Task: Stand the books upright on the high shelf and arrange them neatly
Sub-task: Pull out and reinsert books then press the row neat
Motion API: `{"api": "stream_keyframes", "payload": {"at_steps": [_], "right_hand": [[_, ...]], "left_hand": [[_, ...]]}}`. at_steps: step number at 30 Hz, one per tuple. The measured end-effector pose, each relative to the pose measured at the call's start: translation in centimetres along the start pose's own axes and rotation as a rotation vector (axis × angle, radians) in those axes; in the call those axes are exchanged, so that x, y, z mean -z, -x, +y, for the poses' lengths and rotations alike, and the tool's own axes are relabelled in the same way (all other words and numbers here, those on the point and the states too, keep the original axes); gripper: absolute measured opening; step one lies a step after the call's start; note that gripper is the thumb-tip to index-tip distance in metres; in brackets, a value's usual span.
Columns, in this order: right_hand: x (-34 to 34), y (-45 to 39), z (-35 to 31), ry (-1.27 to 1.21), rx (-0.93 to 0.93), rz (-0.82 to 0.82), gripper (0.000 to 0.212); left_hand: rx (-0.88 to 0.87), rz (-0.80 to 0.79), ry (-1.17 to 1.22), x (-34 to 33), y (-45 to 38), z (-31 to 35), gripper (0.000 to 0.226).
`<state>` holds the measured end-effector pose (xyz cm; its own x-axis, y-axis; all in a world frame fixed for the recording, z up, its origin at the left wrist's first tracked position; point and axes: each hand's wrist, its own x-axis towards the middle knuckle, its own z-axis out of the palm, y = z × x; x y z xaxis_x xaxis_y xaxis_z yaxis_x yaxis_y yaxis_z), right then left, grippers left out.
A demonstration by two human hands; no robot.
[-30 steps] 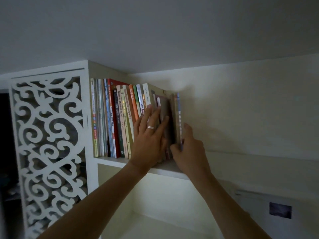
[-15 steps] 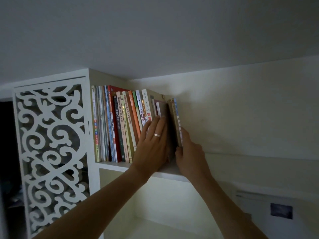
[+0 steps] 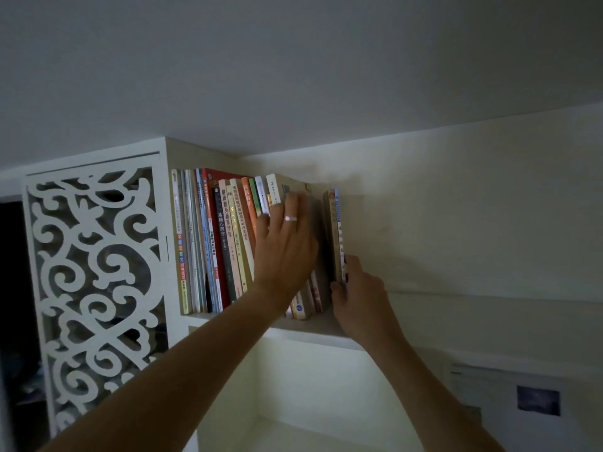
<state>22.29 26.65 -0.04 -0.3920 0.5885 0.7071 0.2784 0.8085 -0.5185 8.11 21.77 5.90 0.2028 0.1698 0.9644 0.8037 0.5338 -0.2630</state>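
A: Where are the books right now?

B: A row of books stands on the high shelf, packed against the white cabinet wall at nine o'clock. The spines toward the middle lean slightly to the left at the top.

A: And the left hand?

B: The left hand lies flat against the fronts of the middle books, fingers straight and close together, pointing toward twelve o'clock. A ring sits on one of them.

A: The right?

B: The right hand is at three o'clock of the left one, low on the shelf. Its thumb and fingers are clamped on the bottom edge of the end books, a thin upright group with a blue spine outermost.

A: Do those touch the rest of the row?

B: A dark gap shows between them and the books under the left hand. Beyond them the shelf runs along the cream wall. A carved white lattice panel fills the nine o'clock side.
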Motion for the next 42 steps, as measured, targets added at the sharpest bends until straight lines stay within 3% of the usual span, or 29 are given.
{"api": "stream_keyframes", "payload": {"at_steps": [4,6,10,14,16,19,22,25,29,31,33,35,38,40,42], "right_hand": [[0.0,-0.1,0.1,-0.049,-0.012,-0.033,0.038],[0.0,-0.2,0.1,-0.038,-0.023,-0.029,0.035],[0.1,-0.3,0.0,-0.053,-0.059,-0.013,0.023],[0.1,-0.3,0.0,-0.103,-0.071,-0.044,0.024],[0.2,-0.3,0.0,-0.113,-0.065,-0.057,0.032],[0.3,-0.3,0.1,-0.094,-0.043,-0.059,0.039],[-0.2,-0.6,0.5,-0.010,-0.016,-0.050,0.047],[-0.5,-0.8,0.2,0.028,-0.009,-0.158,0.052],[0.1,-0.9,-0.7,-0.053,0.038,-0.315,0.046],[0.5,-0.9,-0.5,-0.096,-0.012,-0.388,0.049],[1.0,-0.8,-0.5,-0.289,-0.132,-0.410,0.042],[1.6,-0.9,-0.7,-0.632,-0.359,-0.281,0.026],[2.6,-1.3,0.7,-1.050,-0.611,0.057,0.030],[2.9,-1.6,2.5,-1.243,-0.639,0.109,0.030],[3.1,-1.1,3.2,-1.359,-0.585,-0.013,0.036]], "left_hand": [[0.119,-0.155,0.064,0.5,-1.5,-0.1,0.043],[0.201,-0.148,0.161,1.0,-1.6,0.1,0.037],[0.266,-0.114,0.551,2.6,-2.1,-0.1,0.038],[0.238,-0.311,0.789,4.0,-2.1,0.5,0.046],[0.360,-0.223,0.904,4.9,-2.0,0.9,0.049],[0.498,0.129,0.918,6.7,-2.7,0.1,0.048],[0.544,0.334,0.890,9.4,-4.8,-1.4,0.049],[0.434,0.424,0.870,12.4,-6.5,-2.0,0.046],[0.356,0.409,0.885,13.7,-5.9,-0.9,0.042],[0.263,0.392,0.895,13.6,-4.8,-0.2,0.042],[0.119,0.355,0.881,13.3,-3.8,0.7,0.044],[-0.062,0.334,0.760,12.1,-2.5,1.6,0.042],[-0.354,0.300,0.489,9.2,0.2,2.5,0.050],[-0.535,0.292,0.392,8.0,1.8,3.0,0.051],[-0.693,0.335,0.332,7.4,3.2,3.6,0.048]]}}
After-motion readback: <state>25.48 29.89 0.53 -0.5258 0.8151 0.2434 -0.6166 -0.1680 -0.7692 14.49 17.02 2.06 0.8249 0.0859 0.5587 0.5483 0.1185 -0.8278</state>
